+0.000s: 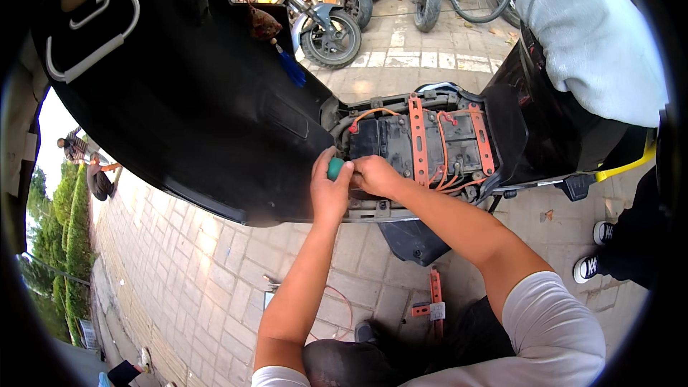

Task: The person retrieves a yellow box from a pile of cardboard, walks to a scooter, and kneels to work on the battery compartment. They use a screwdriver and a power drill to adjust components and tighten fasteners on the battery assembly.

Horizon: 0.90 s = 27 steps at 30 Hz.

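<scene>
The small, green, rounded object [335,168], probably light, firm and best gripped around its sides, sits in the bare left hand [327,180], fingers wrapped around it, near the black, block-shaped batteries [394,140]; the bare right hand [374,175] curls alongside, hold unclear, forearm slanting leftward

The head camera looks down from the person's head, facing the left hand [329,185] and right hand [374,175] near mid-view. Its wide fisheye reach takes in a parked motorbike [325,20] farther off, toward the upper edge.
</scene>
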Motion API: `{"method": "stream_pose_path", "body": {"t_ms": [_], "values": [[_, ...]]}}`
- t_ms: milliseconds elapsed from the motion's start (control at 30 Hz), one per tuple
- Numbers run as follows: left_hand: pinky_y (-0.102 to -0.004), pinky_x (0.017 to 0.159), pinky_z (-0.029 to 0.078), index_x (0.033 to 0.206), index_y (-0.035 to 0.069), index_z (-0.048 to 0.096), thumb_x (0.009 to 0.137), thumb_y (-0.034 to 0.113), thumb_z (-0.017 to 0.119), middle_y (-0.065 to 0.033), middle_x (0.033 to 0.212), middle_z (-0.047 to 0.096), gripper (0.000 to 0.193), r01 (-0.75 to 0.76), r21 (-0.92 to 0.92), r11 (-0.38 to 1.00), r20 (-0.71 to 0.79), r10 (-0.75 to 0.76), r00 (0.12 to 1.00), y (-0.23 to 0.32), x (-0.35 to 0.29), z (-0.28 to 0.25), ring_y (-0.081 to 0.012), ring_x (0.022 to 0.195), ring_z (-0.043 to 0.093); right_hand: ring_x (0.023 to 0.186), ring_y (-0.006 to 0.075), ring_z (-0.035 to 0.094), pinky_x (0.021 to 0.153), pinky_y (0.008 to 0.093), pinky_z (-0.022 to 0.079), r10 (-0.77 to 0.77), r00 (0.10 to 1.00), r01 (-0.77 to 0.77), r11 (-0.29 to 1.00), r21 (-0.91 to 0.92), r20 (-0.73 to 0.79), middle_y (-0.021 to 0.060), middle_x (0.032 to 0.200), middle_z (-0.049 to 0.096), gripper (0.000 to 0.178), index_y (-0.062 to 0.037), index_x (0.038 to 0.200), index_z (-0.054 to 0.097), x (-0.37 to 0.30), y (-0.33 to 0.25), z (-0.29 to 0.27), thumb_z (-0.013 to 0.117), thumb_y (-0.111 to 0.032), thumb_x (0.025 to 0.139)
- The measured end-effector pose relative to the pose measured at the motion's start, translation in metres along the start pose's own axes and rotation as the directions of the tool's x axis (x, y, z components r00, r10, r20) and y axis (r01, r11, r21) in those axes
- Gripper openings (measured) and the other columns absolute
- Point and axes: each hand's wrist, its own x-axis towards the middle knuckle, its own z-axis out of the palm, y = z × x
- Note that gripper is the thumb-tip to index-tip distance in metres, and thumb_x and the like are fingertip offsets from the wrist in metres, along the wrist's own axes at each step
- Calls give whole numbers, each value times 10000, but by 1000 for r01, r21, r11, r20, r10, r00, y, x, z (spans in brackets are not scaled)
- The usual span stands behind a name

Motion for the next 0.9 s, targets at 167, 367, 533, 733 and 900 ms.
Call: {"method": "stream_pose_path", "body": {"t_ms": [167, 367, 533, 733, 900], "values": [[-308, 982, 392, 1278, -24, 502, 853, 125, 643, -176, 1277, 509, 472, -86, -9, 996, 83, 87, 993, 1, 4, -4, -212, 1156, 501, 884, 414, 584, 759, 471, 477, -65, 997, 63, 997, 36, 36, 226, 888, 623, 213, 22, 933, 601, 3, -2, -3, 630, -106, 765], [-320, 921, 428, 1187, -17, 575, 822, 190, 695, -157, 1136, 508, 436, -174, 228, 958, 13, 176, 984, 15, -3, 0, -251, 1079, 514, 849, 412, 582, 745, 456, 489, -64, 993, 67, 997, 29, -102, 210, 858, 622, 180, 18, 854, 595, -3, -1, 0, 657, -103, 736], [-325, 889, 437, 1165, 20, 606, 810, 136, 677, -182, 1071, 549, 380, -310, 288, 906, 176, 268, 947, 30, 0, -12, -295, 1009, 536, 840, 394, 585, 745, 447, 490, -97, 994, 99, 994, 40, -44, 185, 831, 610, 179, -3, 844, 585, -3, 3, 4, 677, -104, 728], [-345, 911, 435, 1181, 30, 594, 839, 224, 663, -170, 1076, 564, 399, -259, 578, 774, 86, 258, 962, 55, -13, -9, -305, 1021, 558, 801, 391, 600, 696, 450, 493, 22, 994, -16, 998, 61, -103, 186, 816, 618, 172, -18, 842, 590, -8, 5, 10, 670, -119, 728], [-346, 933, 430, 1181, 28, 593, 833, 90, 615, -161, 1133, 560, 354, -273, 321, 907, 289, 181, 940, 40, -1, -20, -302, 1088, 545, 806, 380, 615, 676, 449, 495, -61, 998, 63, 994, 86, -28, 179, 862, 645, 168, -29, 883, 613, -8, 10, 6, 666, -126, 756]]}}
